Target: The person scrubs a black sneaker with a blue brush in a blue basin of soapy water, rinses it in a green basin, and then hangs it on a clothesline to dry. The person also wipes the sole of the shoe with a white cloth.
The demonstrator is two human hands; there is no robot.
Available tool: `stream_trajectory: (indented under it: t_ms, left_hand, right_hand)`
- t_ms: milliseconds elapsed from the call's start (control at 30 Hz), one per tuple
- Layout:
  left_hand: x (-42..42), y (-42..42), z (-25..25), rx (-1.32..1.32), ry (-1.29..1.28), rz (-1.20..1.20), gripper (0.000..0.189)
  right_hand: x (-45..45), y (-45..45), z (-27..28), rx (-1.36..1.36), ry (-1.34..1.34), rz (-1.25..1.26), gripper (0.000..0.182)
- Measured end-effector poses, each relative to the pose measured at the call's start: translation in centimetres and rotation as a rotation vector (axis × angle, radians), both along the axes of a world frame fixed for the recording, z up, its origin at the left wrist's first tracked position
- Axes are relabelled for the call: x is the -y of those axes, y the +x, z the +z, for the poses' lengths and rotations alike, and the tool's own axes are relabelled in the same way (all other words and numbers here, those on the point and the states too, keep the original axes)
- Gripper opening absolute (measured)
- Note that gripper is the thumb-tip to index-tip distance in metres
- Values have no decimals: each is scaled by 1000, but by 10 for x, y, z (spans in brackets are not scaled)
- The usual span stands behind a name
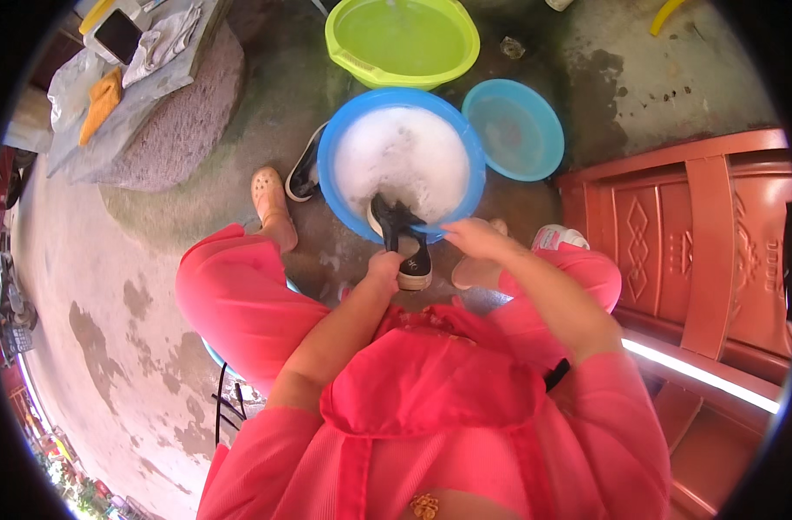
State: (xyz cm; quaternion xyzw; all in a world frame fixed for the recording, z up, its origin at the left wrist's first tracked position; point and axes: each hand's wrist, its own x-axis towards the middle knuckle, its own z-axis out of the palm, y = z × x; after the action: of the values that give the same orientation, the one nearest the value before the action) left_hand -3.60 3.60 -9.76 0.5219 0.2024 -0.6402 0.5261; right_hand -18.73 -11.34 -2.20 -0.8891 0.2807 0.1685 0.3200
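Note:
My left hand (385,268) grips the side of a black canvas shoe (415,265) with a pale sole. The shoe lies across the near rim of a blue basin (478,162), its toe end over the white suds (399,146) and its heel towards me. In my right hand (477,238) is the blue handle of a brush (429,228), which reaches over the shoe's opening. The brush head is hard to make out against the dark shoe. A second dark shoe (303,170) with a pale sole stands on the floor against the basin's left side.
A lime-green basin (344,55) of water stands beyond the blue one, and a smaller turquoise basin (548,146) is to its right. Red carved panels (672,240) flank the right side. At upper left, a stone slab (136,107) bears a phone (117,36) and an orange cloth (101,104).

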Motion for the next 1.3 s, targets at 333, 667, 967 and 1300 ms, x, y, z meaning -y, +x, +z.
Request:
stream_trajectory:
  t_ms: [333,667,967,1300]
  left_hand:
    - [-9,-2,-17,113,3,-15,28]
    - [-12,2,4,201,77,-61,32]
    - [-6,-6,-17,171,62,-163,34]
    - [-13,2,-19,92,21,-77,34]
  right_hand:
    - [-20,10,66,106,288,-105,32]
    - [-62,69,-22,167,265,-366,31]
    - [-20,60,-40,-39,-11,-183,27]
    - [-13,11,23,-27,140,-98,29]
